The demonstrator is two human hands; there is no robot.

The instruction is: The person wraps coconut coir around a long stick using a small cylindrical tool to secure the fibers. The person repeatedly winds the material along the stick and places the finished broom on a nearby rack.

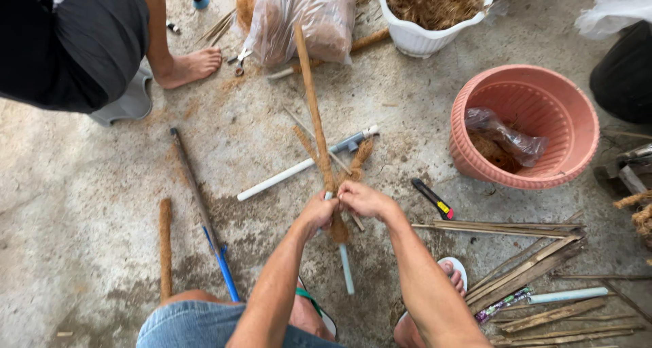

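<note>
The person sits low over the concrete floor, forearms stretched forward so both hands meet at one spot. The left hand is closed tight around a bundle of brown coir-wrapped sticks, and the right hand pinches the same bundle just beside it, fingers curled in; held so close together, the hands seem to clamp the fibre where the sticks cross. The longest stick runs away from the hands toward a clear bag of fibre, while shorter ends fan out to either side. A white pipe lies on the floor under the bundle, slanting left and right of it. A black utility knife rests near the right hand, within reach. To the right stands a pink basket holding a small plastic bag, with split bamboo strips piled in front of it. A white pot of fibre stands farther off, and another person's bare foot rests at upper left.
</note>
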